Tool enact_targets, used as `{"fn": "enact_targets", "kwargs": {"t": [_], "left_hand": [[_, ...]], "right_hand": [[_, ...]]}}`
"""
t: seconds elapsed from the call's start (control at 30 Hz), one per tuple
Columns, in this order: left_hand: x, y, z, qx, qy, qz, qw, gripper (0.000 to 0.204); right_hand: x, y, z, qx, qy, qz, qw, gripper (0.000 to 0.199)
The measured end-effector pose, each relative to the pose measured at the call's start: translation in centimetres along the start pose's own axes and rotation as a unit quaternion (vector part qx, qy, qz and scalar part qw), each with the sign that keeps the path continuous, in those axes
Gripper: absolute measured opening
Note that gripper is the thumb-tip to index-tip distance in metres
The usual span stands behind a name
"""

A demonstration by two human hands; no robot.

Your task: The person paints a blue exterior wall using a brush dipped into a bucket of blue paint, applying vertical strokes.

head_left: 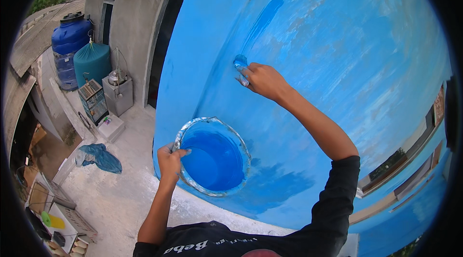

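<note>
In my right hand (260, 81) is a paintbrush (240, 60), its bristles coated in blue and touching or very near the wall (308, 54). A fresh, darker blue stroke runs up and to the right from the brush. My left hand (171, 161) grips the left rim of a bucket (212, 160), fingers outside and thumb over the edge. Blue paint lies inside the bucket, whose rim is smeared with pale dried paint. Just right of the bucket the wall carries a darker blue patch. Most of the brush handle is hidden by my right fingers.
Left of the wall stand a dark doorway (169, 35), a blue water tank (71, 49), a green covered shape (92, 64) and a cage (93, 101). A crumpled blue plastic bag (102, 158) lies on the concrete floor (125, 199). Window ledges (410, 160) are at the right.
</note>
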State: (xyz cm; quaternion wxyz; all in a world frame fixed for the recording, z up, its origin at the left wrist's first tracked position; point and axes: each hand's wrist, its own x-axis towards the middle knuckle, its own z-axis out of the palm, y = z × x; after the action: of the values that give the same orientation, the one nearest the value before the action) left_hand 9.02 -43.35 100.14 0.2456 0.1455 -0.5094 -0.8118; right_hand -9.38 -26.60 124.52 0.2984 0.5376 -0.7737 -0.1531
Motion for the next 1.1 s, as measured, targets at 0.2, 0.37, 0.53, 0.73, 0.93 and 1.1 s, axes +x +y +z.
{"fn": "enact_targets", "kwargs": {"t": [0.2, 0.37, 0.53, 0.73, 0.93, 1.1], "left_hand": [[0.8, -1.2, -0.9, 0.03, -0.007, 0.021, 0.999, 0.004], [0.9, -1.0, -0.3, 0.02, -0.025, -0.009, 0.999, 0.006], [1.5, -2.1, -1.0, 0.017, -0.038, -0.024, 0.999, 0.005], [1.2, -1.5, -1.0, 0.026, -0.038, -0.017, 0.999, 0.005], [2.0, -2.0, -1.9, 0.046, -0.057, -0.046, 0.996, 0.004], [2.0, -1.3, -1.6, 0.03, -0.066, -0.048, 0.996, 0.004]], "right_hand": [[3.4, 3.1, -2.9, 0.172, 0.006, 0.076, 0.982, 0.031], [7.3, 10.8, -11.5, 0.142, 0.284, 0.113, 0.942, 0.031], [8.3, 9.7, -9.0, 0.02, 0.32, 0.092, 0.943, 0.028], [1.2, 0.2, 4.2, 0.03, 0.042, -0.015, 0.999, 0.027], [0.3, 2.1, -1.8, 0.173, 0.005, 0.163, 0.971, 0.026], [1.4, 8.8, -10.5, 0.066, 0.26, 0.185, 0.945, 0.026]]}}
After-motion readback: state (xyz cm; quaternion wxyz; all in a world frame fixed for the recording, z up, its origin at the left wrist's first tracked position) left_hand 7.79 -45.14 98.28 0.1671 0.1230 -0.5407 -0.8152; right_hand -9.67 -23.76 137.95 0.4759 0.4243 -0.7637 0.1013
